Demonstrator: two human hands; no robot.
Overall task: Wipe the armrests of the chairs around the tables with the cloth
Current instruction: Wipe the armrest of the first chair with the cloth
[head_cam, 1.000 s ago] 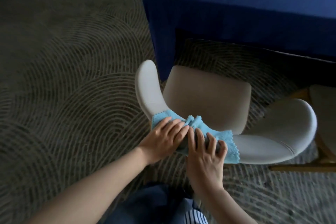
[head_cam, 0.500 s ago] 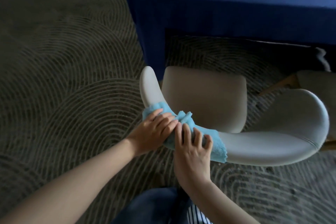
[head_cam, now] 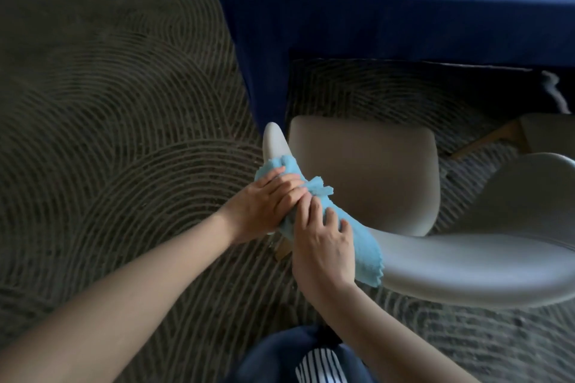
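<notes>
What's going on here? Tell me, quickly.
A person is wiping the curved armrest of a pale chair. The left hand and right hand both hold a light blue cloth wrapped over it, the left nearer the bare tip. The chair faces a table draped in dark blue, on patterned carpet.

The cloth (head_cam: pixel 364 246) is light blue and fluffy with a scalloped edge. It lies bunched and wrapped over the left armrest (head_cam: pixel 273 141) of a pale grey chair (head_cam: pixel 364 171). Only the armrest's rounded tip shows beyond the cloth. The chair's curved back (head_cam: pixel 466 267) is bare, and its seat faces the blue-draped counter (head_cam: pixel 404 19).
</notes>
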